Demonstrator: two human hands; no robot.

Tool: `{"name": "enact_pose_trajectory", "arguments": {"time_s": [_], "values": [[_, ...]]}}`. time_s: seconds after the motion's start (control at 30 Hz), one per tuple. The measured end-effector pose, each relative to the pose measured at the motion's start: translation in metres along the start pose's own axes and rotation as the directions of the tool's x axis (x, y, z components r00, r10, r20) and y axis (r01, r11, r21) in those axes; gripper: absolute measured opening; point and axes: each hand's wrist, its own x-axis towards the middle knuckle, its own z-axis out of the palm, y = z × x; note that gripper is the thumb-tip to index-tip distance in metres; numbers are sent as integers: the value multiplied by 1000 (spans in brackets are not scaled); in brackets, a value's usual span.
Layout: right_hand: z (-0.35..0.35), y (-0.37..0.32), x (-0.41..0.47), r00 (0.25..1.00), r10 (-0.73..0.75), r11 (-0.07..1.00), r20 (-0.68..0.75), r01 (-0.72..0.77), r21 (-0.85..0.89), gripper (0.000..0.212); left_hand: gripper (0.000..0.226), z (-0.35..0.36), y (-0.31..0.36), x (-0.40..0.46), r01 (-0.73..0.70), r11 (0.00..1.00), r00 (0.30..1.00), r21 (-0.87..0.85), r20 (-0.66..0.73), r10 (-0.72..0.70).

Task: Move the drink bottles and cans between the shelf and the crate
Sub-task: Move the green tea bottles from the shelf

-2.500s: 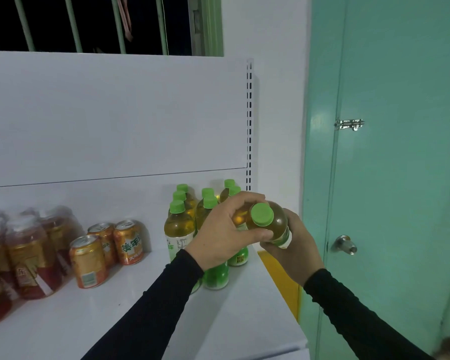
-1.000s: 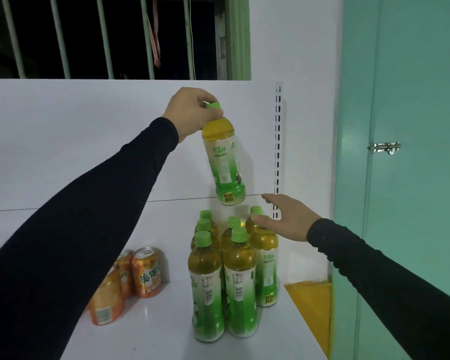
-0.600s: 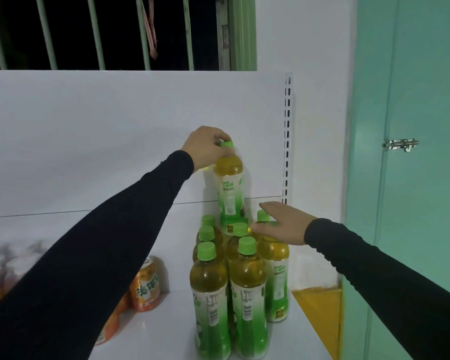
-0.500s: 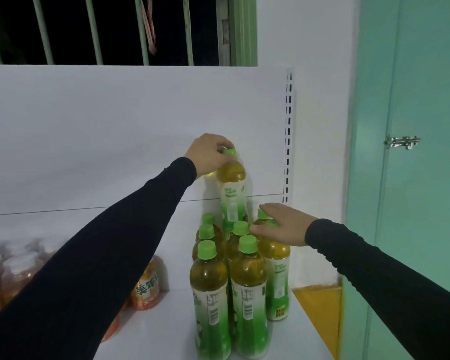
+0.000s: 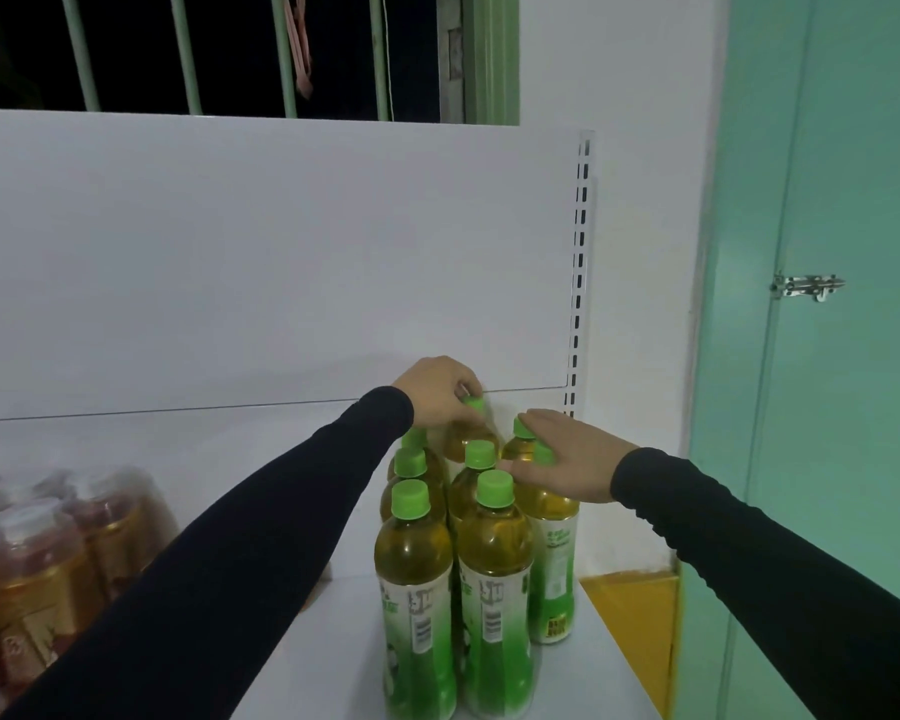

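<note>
Lowered, left hand [image 5: 434, 391] pinches round-capped plastic bottle [image 5: 470, 440] among others.

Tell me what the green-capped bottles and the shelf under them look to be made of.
Green-capped bottles: clear glossy plastic by the look, since amber liquid shows through and highlights glint on the shoulders; printed film labels; caps matte green plastic. Shelf: smooth white surface with a soft sheen and a slotted upright behind, probably painted metal, though laminate board cannot be ruled out.
</note>
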Motion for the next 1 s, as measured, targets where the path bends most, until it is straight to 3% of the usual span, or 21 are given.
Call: {"name": "enact_pose_trajectory", "arguments": {"time_s": [0.1,0.27,0.43,0.67,0.83,1.0], "values": [[2,3,4,1000,-14,1000,-22,15,2,140,36,6,0,-2,0,1000,1000,32,14,0],[4,4,6,999,-20,1000,-31,21,24,137,32,14,-1,-2,-30,994,999,104,49,25],[4,2,3,1000,-15,1000,-23,16,17,94,33,19,-3,-1,-36,990,998,135,48,29],[4,-2,-4,994,-29,998,-101,35,60,88,42,14,1,-2,-13,997,997,70,77,8],[3,5,-15,966,-19,990,-256,53,127,72,39,10,16,4,-54,997,998,51,17,53],[7,24,-28,922,33,986,-386,33,161,62,47,19,34,12,-87,994,995,65,61,83]]}}
